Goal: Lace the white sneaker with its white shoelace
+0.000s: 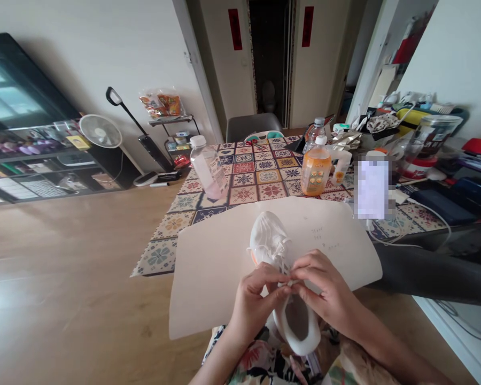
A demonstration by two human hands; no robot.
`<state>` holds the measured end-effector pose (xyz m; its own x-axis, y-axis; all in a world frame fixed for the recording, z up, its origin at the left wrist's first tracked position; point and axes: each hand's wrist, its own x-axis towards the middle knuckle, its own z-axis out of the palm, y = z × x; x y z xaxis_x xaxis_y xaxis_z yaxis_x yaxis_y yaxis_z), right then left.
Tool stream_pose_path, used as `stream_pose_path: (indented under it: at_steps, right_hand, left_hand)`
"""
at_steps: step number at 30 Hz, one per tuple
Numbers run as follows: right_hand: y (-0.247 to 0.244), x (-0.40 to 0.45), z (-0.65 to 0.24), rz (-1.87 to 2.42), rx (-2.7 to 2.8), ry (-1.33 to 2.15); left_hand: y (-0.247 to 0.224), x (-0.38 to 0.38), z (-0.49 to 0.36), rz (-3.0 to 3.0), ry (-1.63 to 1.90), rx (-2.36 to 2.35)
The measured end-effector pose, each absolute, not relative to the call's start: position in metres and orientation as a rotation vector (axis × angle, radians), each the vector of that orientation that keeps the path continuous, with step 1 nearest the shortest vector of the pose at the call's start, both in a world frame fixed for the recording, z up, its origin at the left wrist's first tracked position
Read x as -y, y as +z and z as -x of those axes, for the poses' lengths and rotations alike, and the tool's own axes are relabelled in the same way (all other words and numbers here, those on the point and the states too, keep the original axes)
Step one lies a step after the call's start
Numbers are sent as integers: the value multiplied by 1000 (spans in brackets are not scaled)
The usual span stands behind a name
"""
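- Standing beyond the far edge of the white paper (208, 267), a pale bottle (208, 174) is seen left of the middle, and an orange bottle (316, 171) is seen right of it, with a clear bottle (319, 124) behind and a white tube (340, 168) just beside.
- At the right, a blurred-out phone (372, 190) is placed near the paper's far right corner; a white cable (441, 214) is strung past a dark pouch (439, 206), and the upper right is crowded by a jar (435, 139) and mixed clutter.
- The white shoe (269, 235) is held in the lower middle of the frame, its toe pointed up over the paper, its opening turned toward the bottom edge, above flowered clothing (260, 358).
- A small pale part of the shoe is pinched between thumb and fingers of the left hand (256, 294) and the right hand (323, 286), fingertips close together; whether it is lace or tongue cannot be told.
- The paper is extended past the near edge of the patterned tablecloth (176, 214), above wooden floor (84, 256) at lower left.
- More room is left over the paper's left half; its right half is partly covered by the right hand.
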<state>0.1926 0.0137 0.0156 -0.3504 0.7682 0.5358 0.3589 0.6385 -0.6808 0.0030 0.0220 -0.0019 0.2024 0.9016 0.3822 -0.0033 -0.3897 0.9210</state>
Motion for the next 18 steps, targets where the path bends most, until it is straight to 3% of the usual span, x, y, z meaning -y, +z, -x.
stream_pose_path:
  at_steps: [8, 14, 18]
  right_hand:
    - [14, -21, -194, 845, 1832, 1224]
    - [13, -23, -192, 820, 1846, 1176]
    - [4, -19, -189, 778, 1915, 738]
  left_hand:
    - [-2, -22, 0, -1660, 1325, -844]
    - [-6, -22, -1, -1653, 1372, -827]
    - [-7, -20, 0, -1653, 1359, -851]
